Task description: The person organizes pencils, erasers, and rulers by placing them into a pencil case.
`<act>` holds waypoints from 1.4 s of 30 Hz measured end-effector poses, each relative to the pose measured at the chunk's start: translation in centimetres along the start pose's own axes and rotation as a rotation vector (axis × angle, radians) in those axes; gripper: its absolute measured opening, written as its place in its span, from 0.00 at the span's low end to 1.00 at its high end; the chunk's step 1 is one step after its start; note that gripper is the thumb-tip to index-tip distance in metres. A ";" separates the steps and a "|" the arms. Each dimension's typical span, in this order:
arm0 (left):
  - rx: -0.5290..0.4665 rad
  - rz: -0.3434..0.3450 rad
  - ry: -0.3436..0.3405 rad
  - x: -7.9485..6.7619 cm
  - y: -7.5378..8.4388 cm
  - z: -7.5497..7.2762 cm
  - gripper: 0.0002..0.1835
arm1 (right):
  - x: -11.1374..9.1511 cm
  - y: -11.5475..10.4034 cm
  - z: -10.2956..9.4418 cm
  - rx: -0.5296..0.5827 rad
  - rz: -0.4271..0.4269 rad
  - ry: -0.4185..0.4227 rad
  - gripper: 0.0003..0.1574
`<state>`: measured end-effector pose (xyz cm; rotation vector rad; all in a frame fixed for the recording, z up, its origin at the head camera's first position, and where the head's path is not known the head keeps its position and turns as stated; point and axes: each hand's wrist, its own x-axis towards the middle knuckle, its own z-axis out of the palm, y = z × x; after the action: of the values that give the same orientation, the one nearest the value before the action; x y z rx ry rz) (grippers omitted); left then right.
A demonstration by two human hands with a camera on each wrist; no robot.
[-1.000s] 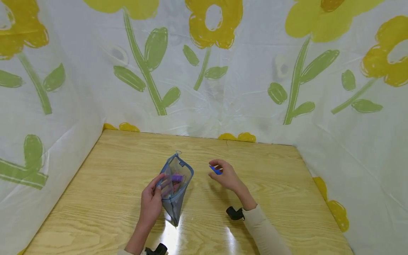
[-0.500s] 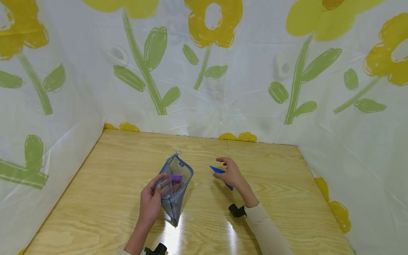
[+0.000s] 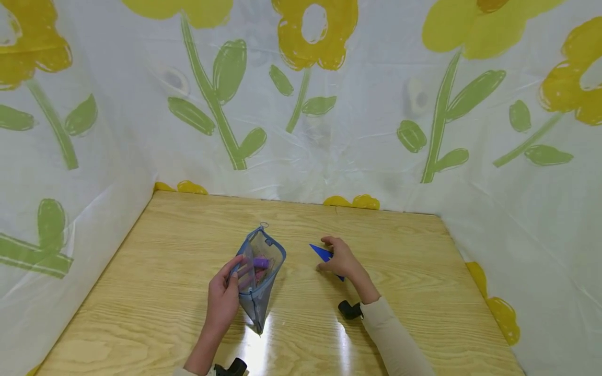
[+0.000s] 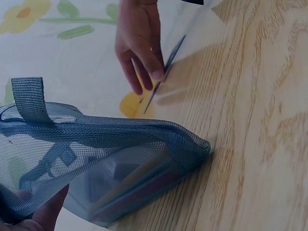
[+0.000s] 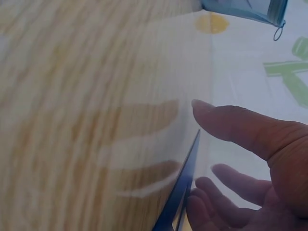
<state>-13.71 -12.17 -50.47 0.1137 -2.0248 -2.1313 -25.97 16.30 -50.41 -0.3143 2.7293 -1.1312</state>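
Note:
My left hand [image 3: 223, 303] grips the near-left side of a blue-grey mesh zip pouch [image 3: 263, 292], keeping its mouth spread wide. Inside lie a purple item [image 3: 261, 262] and some pinkish things, blurred through the mesh. To the right, my right hand [image 3: 345, 261] hovers with thumb and fingers apart around a flat, pointed blue set square [image 3: 321, 252], partly covered by the hand. In the right wrist view, the thumb [image 5: 240, 122] stands off from the set square [image 5: 183, 187], while the other fingers [image 5: 211, 202] come right up to its side.
The wooden table [image 3: 164, 261] is enclosed at the back and sides by white cloth [image 3: 357, 141] with printed yellow flowers. Black wrist mounts [image 3: 349, 309] sit at both wrists. A zip ring [image 3: 264, 224] sticks out from the pouch's far end.
My right hand has shifted slightly right and spread from the set square, uncovering more of it, then its fingers lowered around it again. The left hand and pouch stay put.

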 end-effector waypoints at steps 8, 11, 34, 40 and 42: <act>0.022 0.010 0.007 0.1 -0.1 0.1 0.24 | 0.2 -0.1 0.0 -0.035 -0.006 -0.003 0.46; 0.017 0.010 0.013 0.2 -0.1 0.2 0.24 | 0.3 0.0 -0.1 -0.043 -0.012 -0.010 0.44; 0.000 -0.017 0.004 0.3 -0.4 0.2 0.24 | -0.5 0.5 -1.7 -0.164 0.095 -0.070 0.27; 0.005 0.007 0.008 0.1 -0.5 0.1 0.24 | -0.6 0.4 -1.6 -0.161 0.095 -0.081 0.25; 0.007 0.010 0.006 0.1 -0.5 0.1 0.24 | -0.8 0.4 -1.4 -0.150 0.088 -0.088 0.23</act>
<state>-13.90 -12.06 -51.00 0.1103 -2.0252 -2.1153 -25.61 17.73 -49.70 -0.2543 2.7264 -0.8715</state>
